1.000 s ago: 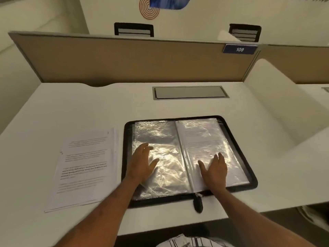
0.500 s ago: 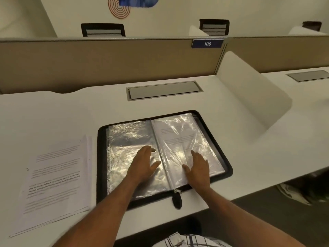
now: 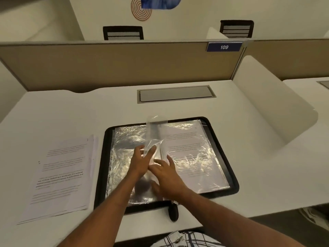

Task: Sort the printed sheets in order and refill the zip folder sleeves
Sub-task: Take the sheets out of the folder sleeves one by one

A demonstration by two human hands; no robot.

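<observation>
Zip folder (image 3: pixel 223 138) lies open flat on the white bench (image 3: pixel 71 111), centre, near the front edge; zip pull (image 3: pixel 173 213) hangs toward you off the spine

Your left hand (image 3: pixel 141 164) is over the fold; grip closed on a clear sleeve (image 3: pixel 154 134), thumb and forefinger pinching its lower part. The sleeve stands nearly upright from the spine, top edge lifted above the other pages. Cannot tell if it has paper in it

Your right hand (image 3: pixel 168 176) sits just beside the left, touching or nearly so; grip open, fingers spread and fairly straight, resting low on the pages by the spine

Right page: a printed sheet (image 3: pixel 193 155) shows under crinkled plastic, text lines too faint to read. Left page (image 3: pixel 122 157): shiny plastic, no print visible through the glare

Loose stack of printed sheets (image 3: pixel 62 175) lies on the bench just left of the folder, apart from it, face up, slightly fanned

Behind the folder: grey cable hatch (image 3: pixel 176 94) set in the bench, then a tan divider (image 3: pixel 115 66) with a blue plate reading 109 (image 3: pixel 224 47)
</observation>
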